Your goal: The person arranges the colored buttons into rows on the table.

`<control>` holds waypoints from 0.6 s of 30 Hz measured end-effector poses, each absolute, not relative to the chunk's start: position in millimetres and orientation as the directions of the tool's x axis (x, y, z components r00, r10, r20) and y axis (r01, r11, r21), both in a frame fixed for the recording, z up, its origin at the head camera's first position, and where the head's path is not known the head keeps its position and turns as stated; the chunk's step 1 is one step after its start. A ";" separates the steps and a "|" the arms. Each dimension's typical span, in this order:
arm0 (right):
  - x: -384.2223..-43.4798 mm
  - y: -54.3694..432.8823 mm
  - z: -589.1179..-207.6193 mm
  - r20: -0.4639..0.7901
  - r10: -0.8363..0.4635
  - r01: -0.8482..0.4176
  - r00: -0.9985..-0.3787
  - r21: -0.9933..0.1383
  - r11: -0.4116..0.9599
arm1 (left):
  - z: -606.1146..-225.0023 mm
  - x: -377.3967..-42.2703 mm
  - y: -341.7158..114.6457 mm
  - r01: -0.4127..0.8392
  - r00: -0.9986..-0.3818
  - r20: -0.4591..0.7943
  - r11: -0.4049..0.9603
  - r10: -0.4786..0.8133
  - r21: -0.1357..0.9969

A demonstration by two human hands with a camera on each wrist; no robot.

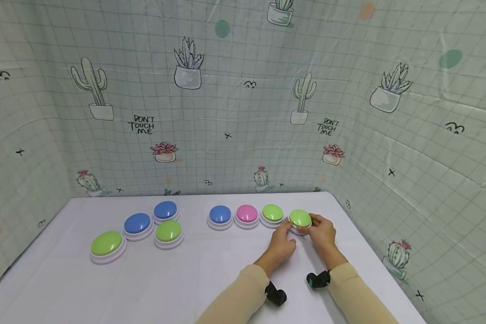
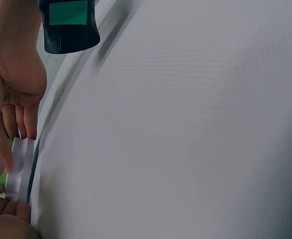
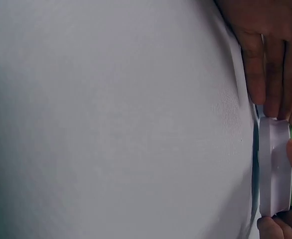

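A push button with a green dome and white round base sits at the right end of a row on the white table. My left hand holds the base from the left with its fingertips. From the other side my right hand grips it, fingers at the far right rim and thumb at the front. In the left wrist view the white base shows edge-on between both hands. The right wrist view shows the base low at the table surface. Just left stands another green button.
The row continues leftward with a pink button and a blue button. A separate group at left has two blue buttons and two green buttons. A patterned cloth hangs behind and beside the table.
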State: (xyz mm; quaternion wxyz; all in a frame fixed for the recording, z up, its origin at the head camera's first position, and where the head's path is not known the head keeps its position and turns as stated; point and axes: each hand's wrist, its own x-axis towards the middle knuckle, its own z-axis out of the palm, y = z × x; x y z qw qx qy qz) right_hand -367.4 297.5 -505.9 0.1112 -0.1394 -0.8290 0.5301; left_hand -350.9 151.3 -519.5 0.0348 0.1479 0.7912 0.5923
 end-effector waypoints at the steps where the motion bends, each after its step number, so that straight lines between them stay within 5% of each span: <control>1: -369.2 297.6 -506.2 0.037 0.352 0.115 -0.935 -0.910 0.398 | -519.3 -352.3 151.9 0.193 -0.953 0.118 0.256 0.280 0.947; 18: -389.6 297.1 -514.0 0.044 0.370 0.112 -0.928 -0.914 0.391 | -519.7 -366.6 156.8 0.205 -0.935 0.101 0.287 0.339 0.936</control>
